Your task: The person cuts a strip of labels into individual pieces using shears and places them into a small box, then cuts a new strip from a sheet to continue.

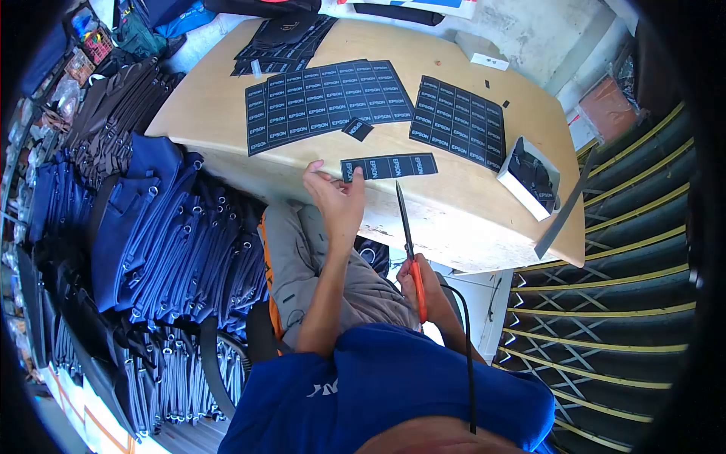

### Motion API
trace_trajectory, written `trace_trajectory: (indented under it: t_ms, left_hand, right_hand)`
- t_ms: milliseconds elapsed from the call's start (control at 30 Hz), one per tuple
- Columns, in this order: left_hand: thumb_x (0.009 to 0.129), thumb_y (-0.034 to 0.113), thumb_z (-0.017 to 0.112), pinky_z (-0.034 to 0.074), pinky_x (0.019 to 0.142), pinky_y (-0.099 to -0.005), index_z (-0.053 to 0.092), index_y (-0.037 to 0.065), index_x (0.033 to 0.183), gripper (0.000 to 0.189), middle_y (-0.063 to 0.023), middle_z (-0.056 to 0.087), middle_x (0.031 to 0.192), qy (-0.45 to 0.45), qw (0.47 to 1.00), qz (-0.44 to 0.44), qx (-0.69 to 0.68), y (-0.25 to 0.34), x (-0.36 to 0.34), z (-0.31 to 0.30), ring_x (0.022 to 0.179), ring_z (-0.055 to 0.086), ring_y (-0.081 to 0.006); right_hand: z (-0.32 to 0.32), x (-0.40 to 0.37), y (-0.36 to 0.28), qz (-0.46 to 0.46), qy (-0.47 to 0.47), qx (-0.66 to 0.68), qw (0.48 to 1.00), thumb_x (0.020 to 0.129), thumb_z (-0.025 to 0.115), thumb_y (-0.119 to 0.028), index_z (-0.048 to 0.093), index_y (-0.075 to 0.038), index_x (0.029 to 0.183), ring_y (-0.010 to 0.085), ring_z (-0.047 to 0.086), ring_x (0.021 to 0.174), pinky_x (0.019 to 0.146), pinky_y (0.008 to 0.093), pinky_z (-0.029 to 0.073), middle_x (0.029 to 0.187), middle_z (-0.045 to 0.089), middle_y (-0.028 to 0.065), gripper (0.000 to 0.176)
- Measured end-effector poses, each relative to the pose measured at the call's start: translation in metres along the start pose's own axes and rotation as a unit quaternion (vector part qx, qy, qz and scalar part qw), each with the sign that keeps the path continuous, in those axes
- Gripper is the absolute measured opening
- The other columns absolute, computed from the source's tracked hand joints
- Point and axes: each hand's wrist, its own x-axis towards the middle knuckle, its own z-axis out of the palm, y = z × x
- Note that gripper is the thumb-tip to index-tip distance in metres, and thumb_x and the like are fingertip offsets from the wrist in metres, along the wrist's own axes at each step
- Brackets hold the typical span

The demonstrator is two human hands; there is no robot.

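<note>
My left hand [335, 198] pinches the left end of a black strip of EPSON labels [392, 166] at the near edge of the wooden table [212, 106]. My right hand [417, 281] grips orange-handled scissors [406, 238]; their long blades point up toward the strip, just below it. A large black sheet of the same labels [327, 102] lies flat in the middle of the table, and a second sheet [458, 119] lies to its right. One small cut label [358, 129] rests between the sheets and the strip.
A white box [522, 185] holding dark cut pieces sits at the table's right edge. More black sheets and a dark pouch [283, 38] lie at the far end. Stacks of blue and brown bags [166, 234] fill the left. A metal shutter [620, 303] stands at right.
</note>
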Motion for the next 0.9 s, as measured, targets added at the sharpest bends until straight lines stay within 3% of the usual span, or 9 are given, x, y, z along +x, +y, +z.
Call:
trace_trajectory:
  t_ms: [67, 200, 267, 467, 700, 767, 833, 900]
  left_hand:
    - [0.075, 0.005, 0.072, 0.045, 0.060, -0.0222, 0.030, 0.002, 0.119, 0.061, -0.0109, 0.040, 0.099, 0.012, 0.993, -0.055, -0.101, -0.002, -0.003, -0.003, 0.075, 0.056, -0.0126]
    - [0.077, 0.005, 0.071, 0.048, 0.064, -0.0222, 0.028, 0.001, 0.119, 0.060, -0.0096, 0.049, 0.092, -0.001, 0.959, -0.137, -0.250, -0.013, -0.002, -0.008, 0.072, 0.060, -0.0147]
    - [0.077, 0.005, 0.072, 0.051, 0.066, -0.0225, 0.037, -0.001, 0.113, 0.051, -0.0070, 0.058, 0.080, -0.007, 0.922, -0.218, -0.320, -0.011, -0.004, -0.009, 0.069, 0.062, -0.0139]
    - [0.083, 0.008, 0.066, 0.054, 0.063, -0.0243, 0.057, -0.005, 0.094, 0.019, -0.0099, 0.064, 0.080, -0.038, 0.922, -0.205, -0.326, -0.015, -0.008, -0.012, 0.067, 0.062, -0.0126]
    - [0.085, 0.006, 0.063, 0.056, 0.068, -0.0264, 0.058, -0.004, 0.092, 0.013, -0.0123, 0.066, 0.085, -0.096, 0.898, -0.220, -0.370, 0.003, -0.008, -0.014, 0.070, 0.064, -0.0140]
    - [0.085, 0.005, 0.063, 0.055, 0.068, -0.0256, 0.058, -0.004, 0.091, 0.012, -0.0122, 0.066, 0.085, -0.117, 0.897, -0.225, -0.362, 0.003, -0.007, -0.016, 0.070, 0.064, -0.0138]
    - [0.085, 0.005, 0.063, 0.054, 0.067, -0.0247, 0.058, -0.003, 0.089, 0.011, -0.0121, 0.067, 0.085, -0.133, 0.896, -0.231, -0.356, 0.000, -0.006, -0.018, 0.070, 0.064, -0.0135]
    - [0.084, 0.004, 0.063, 0.052, 0.064, -0.0211, 0.059, -0.001, 0.092, 0.010, -0.0087, 0.066, 0.081, -0.137, 0.903, -0.224, -0.340, -0.004, -0.006, -0.019, 0.070, 0.063, -0.0106]
  right_hand:
    - [0.003, 0.001, -0.001, 0.006, -0.001, -0.015, 1.000, 0.089, 0.057, -0.013, 0.041, -0.004, 0.092, 0.0099, 0.046, 0.069, 0.062, 0.0247, 0.042, 0.079, 0.049, 0.0044, 0.018]
    - [0.007, 0.004, 0.002, 0.011, 0.002, -0.044, 0.999, 0.088, 0.057, -0.013, 0.042, -0.003, 0.093, 0.0113, 0.047, 0.069, 0.063, 0.0259, 0.042, 0.079, 0.049, 0.0051, 0.018]
    - [0.008, 0.003, 0.003, 0.015, 0.002, -0.065, 0.998, 0.088, 0.057, -0.013, 0.042, -0.003, 0.093, 0.0118, 0.047, 0.069, 0.063, 0.0263, 0.042, 0.078, 0.049, 0.0053, 0.019]
    - [0.008, 0.003, 0.002, 0.060, -0.020, -0.061, 0.996, 0.088, 0.057, -0.015, 0.043, -0.002, 0.093, 0.0131, 0.048, 0.072, 0.064, 0.0279, 0.042, 0.079, 0.050, 0.0065, 0.020]
    - [0.012, 0.002, 0.017, 0.073, -0.047, -0.003, 0.996, 0.092, 0.049, -0.022, 0.045, -0.003, 0.091, 0.0135, 0.045, 0.070, 0.064, 0.0284, 0.040, 0.077, 0.048, 0.0061, 0.020]
    - [0.015, 0.002, 0.014, 0.052, -0.083, 0.027, 0.995, 0.094, 0.042, -0.043, 0.038, -0.006, 0.095, 0.0025, 0.031, 0.056, 0.047, 0.0192, 0.027, 0.075, 0.039, -0.0008, 0.038]
    - [0.019, 0.001, 0.019, 0.047, -0.074, 0.049, 0.995, 0.094, 0.040, -0.046, 0.037, -0.006, 0.094, 0.0027, 0.029, 0.055, 0.046, 0.0188, 0.025, 0.075, 0.037, -0.0005, 0.040]
    - [0.021, 0.003, 0.016, 0.110, -0.094, 0.130, 0.981, 0.093, 0.037, -0.050, 0.037, -0.006, 0.095, 0.0029, 0.027, 0.055, 0.046, 0.0182, 0.024, 0.075, 0.035, -0.0004, 0.044]
